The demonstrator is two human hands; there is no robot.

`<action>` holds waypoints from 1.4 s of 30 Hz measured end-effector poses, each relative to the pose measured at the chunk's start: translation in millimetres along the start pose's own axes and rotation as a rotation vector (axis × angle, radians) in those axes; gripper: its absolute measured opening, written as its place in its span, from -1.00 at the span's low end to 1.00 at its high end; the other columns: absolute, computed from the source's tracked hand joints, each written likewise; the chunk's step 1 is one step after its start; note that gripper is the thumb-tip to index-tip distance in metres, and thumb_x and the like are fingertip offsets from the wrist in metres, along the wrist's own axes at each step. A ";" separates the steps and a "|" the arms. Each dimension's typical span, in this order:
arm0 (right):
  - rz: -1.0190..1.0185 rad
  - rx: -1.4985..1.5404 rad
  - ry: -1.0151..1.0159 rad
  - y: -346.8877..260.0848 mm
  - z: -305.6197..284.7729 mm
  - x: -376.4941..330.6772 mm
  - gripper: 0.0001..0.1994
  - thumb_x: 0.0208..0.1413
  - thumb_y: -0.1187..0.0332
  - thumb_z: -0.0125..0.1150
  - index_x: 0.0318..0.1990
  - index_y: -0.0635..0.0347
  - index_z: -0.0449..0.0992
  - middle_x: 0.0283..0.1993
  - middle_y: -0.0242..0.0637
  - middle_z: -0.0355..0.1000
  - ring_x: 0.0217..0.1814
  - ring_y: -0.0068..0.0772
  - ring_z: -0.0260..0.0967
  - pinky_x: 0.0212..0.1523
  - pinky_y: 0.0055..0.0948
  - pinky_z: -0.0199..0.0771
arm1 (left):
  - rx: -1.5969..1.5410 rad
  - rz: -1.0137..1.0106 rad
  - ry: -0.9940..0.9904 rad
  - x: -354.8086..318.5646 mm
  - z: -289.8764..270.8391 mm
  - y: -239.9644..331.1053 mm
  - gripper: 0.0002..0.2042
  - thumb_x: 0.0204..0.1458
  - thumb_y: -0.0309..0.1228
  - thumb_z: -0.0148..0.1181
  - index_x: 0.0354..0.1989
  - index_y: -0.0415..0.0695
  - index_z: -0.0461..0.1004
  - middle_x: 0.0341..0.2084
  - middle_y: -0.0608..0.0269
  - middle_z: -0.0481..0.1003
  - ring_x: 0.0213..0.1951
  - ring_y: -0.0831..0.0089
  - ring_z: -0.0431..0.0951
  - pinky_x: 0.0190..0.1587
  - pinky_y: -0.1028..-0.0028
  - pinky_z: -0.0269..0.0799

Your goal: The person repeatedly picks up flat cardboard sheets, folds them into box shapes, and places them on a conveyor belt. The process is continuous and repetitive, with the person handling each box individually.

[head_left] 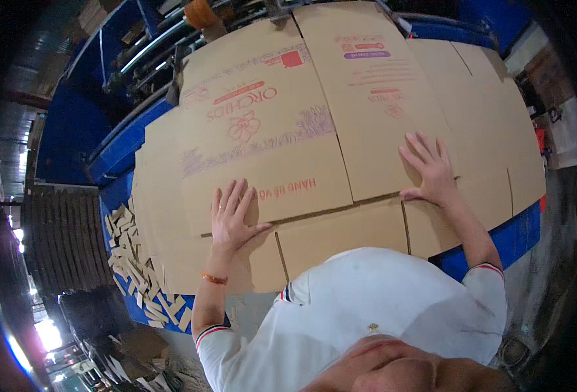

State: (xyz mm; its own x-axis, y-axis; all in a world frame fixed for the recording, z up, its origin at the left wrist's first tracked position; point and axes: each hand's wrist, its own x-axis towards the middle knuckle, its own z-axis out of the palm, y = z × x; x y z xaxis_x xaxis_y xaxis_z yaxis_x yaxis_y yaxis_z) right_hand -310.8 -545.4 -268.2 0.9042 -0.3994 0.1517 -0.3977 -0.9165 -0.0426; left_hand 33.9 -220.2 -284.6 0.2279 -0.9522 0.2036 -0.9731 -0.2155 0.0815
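Large flat brown cardboard sheet [288, 166], red and purple print, dark slots, lies on the blue worktop [520, 235]. Left hand [233, 222]: palm down on the sheet's near left part, fingers spread, grasping nothing (orange band [214, 279] at that wrist). Right hand [434, 179]: likewise laid flat and unclenched, on the sheet's near right part. Narrow tan cardboard offcuts [135, 268] heap left of the sheet. Blue metal machine [73, 140] with shiny bars [151, 49] stands beyond the sheet's far left edge.

Red lettering [242, 105] — on the brown cardboard [262, 164]
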 end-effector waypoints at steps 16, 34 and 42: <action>0.049 0.092 0.365 42.0 75.8 131.7 -0.28 0.17 0.05 0.03 0.34 0.28 -0.04 0.39 0.16 -0.12 0.45 0.17 -0.26 0.39 -0.01 -0.27 | 0.286 -0.456 0.394 67.7 8.8 -129.8 -0.38 0.02 0.04 0.08 0.22 -0.02 0.22 0.23 0.13 0.19 0.26 0.20 0.15 0.29 -0.01 -0.05; 0.048 0.262 0.044 -116.3 23.1 -53.4 -0.48 0.08 0.30 0.08 0.23 0.18 0.25 0.38 -0.09 0.03 0.42 0.09 -0.11 0.37 -0.04 -0.09 | 0.343 -1.224 0.362 -130.1 -86.4 -187.6 -0.46 -0.09 0.09 0.23 -0.21 -0.21 0.52 -0.37 0.00 0.56 -0.19 0.13 0.56 -0.16 0.28 0.44; 0.204 0.136 0.195 -114.0 25.9 -63.4 -0.58 0.14 0.31 0.04 0.15 0.22 0.32 0.32 -0.04 0.12 0.38 0.10 -0.03 0.30 -0.05 0.04 | -1.534 -0.423 0.464 -151.9 -229.8 -154.2 -0.12 -0.10 0.22 0.15 0.25 -0.20 0.13 0.09 0.05 0.35 0.03 0.32 0.42 0.04 0.28 0.38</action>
State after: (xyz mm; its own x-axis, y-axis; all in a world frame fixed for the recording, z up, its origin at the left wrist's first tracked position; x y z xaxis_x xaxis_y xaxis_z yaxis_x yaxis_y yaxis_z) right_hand -318.7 -416.1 -298.6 0.7559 -0.5753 0.3124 -0.5311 -0.8179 -0.2213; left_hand 157.1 7.4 -103.9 0.7146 -0.6832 0.1502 0.0287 0.2431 0.9696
